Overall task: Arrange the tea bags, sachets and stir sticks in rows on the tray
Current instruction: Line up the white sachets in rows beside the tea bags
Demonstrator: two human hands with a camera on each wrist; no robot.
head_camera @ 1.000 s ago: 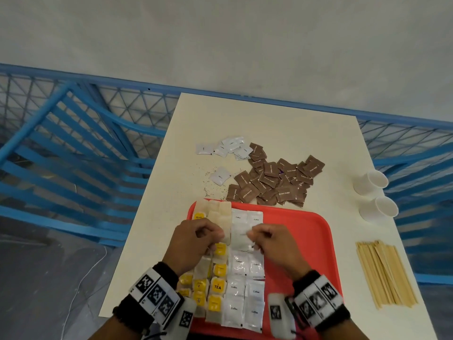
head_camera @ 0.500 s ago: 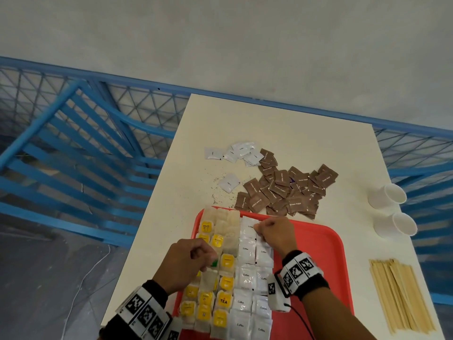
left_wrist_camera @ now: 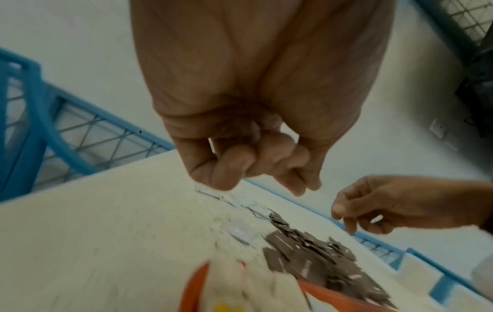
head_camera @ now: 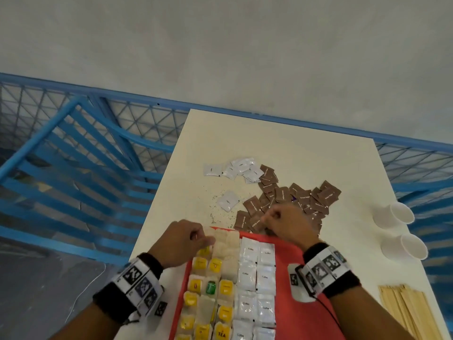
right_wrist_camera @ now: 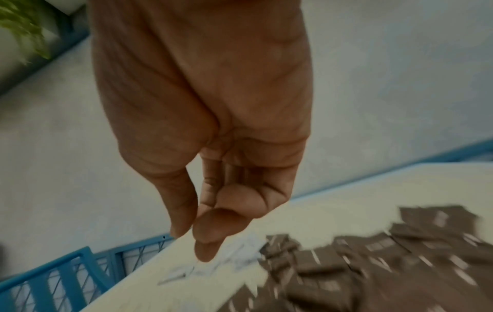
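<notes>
Your left hand (head_camera: 182,242) sits at the far left corner of the red tray (head_camera: 289,285), fingers curled down onto the pale tea bags (head_camera: 226,241) in the top row. Your right hand (head_camera: 286,225) is past the tray's far edge, fingers bent over the near side of the brown sachets (head_camera: 284,200) heaped on the tabletop (head_camera: 282,143). On the tray, tea bags fill the left columns and white coffee sachets (head_camera: 256,273) lie in two columns beside them. More white sachets (head_camera: 235,168) lie loose farther back. Two paper cups (head_camera: 402,231) and the stir sticks (head_camera: 407,312) lie to your right.
</notes>
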